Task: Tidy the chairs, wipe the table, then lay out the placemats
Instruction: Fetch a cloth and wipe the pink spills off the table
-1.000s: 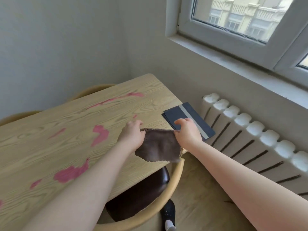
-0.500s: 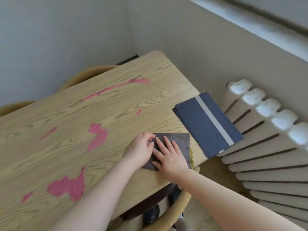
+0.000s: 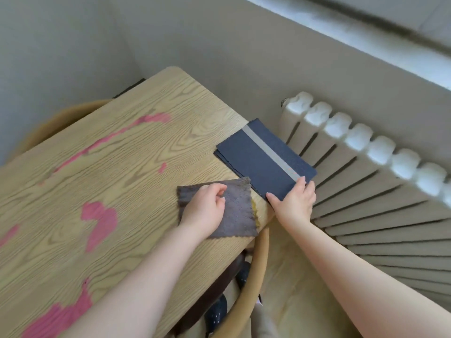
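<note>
Left hand (image 3: 203,211) curled on brown cloth (image 3: 234,215), right hand (image 3: 295,203) fingers gripping dark placemats (image 3: 258,162), stained table (image 3: 122,191)

My left hand (image 3: 205,211) and right hand (image 3: 296,203) are bare, no rings or watch, and both forearms are uncovered with no sleeve reaching into view. My nails look short and unpainted. Below the table edge I seem to wear dark, speckled footwear (image 3: 216,313), though that part is blurred.

You look down at a white ribbed radiator (image 3: 353,152) beneath a pale windowsill (image 3: 366,28). Left of the radiator, grey walls (image 3: 61,45) meet in a corner; below it lies light flooring (image 3: 297,289).
</note>
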